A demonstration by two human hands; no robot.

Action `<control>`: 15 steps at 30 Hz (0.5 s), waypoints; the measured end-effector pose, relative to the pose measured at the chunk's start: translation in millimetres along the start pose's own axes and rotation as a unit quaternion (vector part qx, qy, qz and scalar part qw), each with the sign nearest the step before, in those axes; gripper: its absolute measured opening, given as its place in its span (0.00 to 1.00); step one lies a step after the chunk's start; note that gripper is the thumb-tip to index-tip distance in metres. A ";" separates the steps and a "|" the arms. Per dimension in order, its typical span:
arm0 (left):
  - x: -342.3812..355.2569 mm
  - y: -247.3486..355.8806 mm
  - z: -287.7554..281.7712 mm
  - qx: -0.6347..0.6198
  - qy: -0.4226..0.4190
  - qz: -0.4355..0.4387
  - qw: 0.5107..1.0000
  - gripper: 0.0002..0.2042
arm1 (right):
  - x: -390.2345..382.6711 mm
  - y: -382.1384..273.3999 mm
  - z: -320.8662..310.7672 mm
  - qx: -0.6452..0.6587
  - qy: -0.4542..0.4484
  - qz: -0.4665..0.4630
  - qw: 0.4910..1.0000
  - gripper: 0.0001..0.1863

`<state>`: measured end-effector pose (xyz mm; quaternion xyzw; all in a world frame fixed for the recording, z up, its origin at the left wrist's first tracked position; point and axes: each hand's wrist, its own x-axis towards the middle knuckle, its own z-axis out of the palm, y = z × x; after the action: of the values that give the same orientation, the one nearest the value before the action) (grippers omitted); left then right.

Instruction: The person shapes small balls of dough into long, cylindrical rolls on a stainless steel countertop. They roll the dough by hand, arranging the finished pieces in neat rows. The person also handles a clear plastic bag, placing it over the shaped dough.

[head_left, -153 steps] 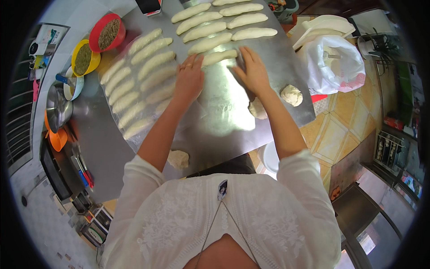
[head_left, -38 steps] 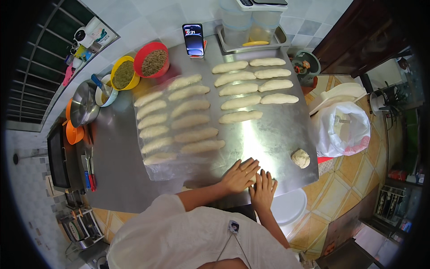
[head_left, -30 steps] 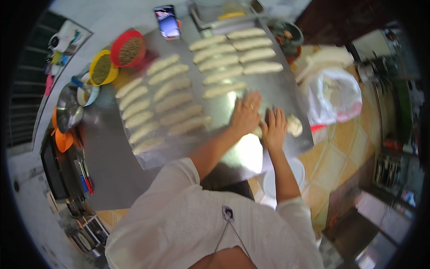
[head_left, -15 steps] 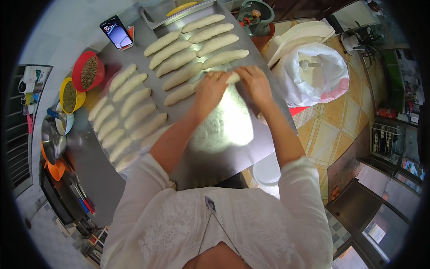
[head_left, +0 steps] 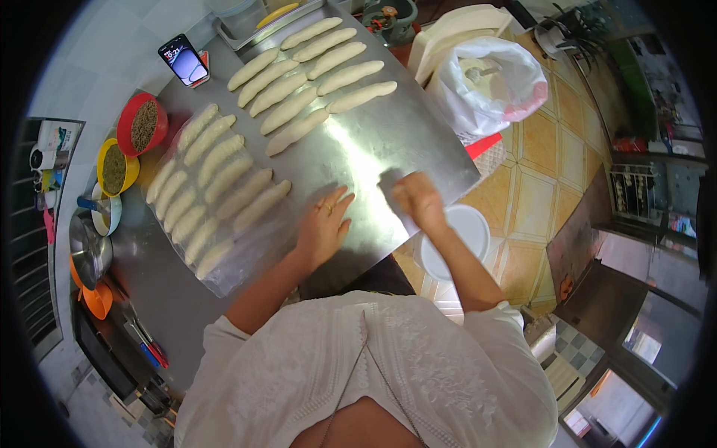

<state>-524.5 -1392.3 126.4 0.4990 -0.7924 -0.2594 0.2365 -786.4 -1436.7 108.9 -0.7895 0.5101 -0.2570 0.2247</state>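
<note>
Above the bare near part of the steel table point(head_left: 441, 145), my left hand point(head_left: 326, 224) is held with its fingers spread and nothing in them. My right hand point(head_left: 420, 200) is closed, its fingers curled in and slightly blurred by motion; what it may hold is hidden. Beyond the hands, long shaped dough pieces lie in two slanting rows, the nearest right-row dough piece point(head_left: 362, 97) being just past the bare metal. To the left, several more dough pieces point(head_left: 224, 176) lie under a clear plastic sheet point(head_left: 221, 282), close to my left hand.
A red bowl point(head_left: 142, 112) and a yellow bowl point(head_left: 131, 178) of seeds stand at the left, below a phone point(head_left: 183, 61) propped near the wall. Right of the table is an open white sack point(head_left: 526, 93) with a scoop inside. A white bucket point(head_left: 478, 235) stands under the table edge.
The dough piece that was between both hands now lies at the near end of the right row. Both hands have let go and come back toward me; the left has opened.
</note>
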 end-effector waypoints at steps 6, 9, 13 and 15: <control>-68.7 3.0 40.7 -0.284 -0.086 -0.166 0.940 0.29 | -64.0 -74.1 58.2 0.227 -0.096 -0.025 0.969 0.21; -62.2 1.9 42.1 -0.276 -0.052 -0.178 0.943 0.30 | -78.4 -77.5 74.1 0.269 0.014 0.339 0.901 0.16; -48.3 -15.5 56.5 -0.114 -0.079 -0.166 0.976 0.25 | -30.9 -68.0 124.1 -0.138 0.122 0.091 0.979 0.04; -26.7 -22.9 51.4 -0.092 -0.053 -0.163 0.981 0.22 | 3.1 -57.8 121.4 -0.168 0.115 0.022 0.979 0.03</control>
<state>-531.4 -1367.3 69.8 0.5830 -0.6848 -0.3922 0.1934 -668.3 -1406.4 52.0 -0.7695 0.5860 -0.2518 0.0342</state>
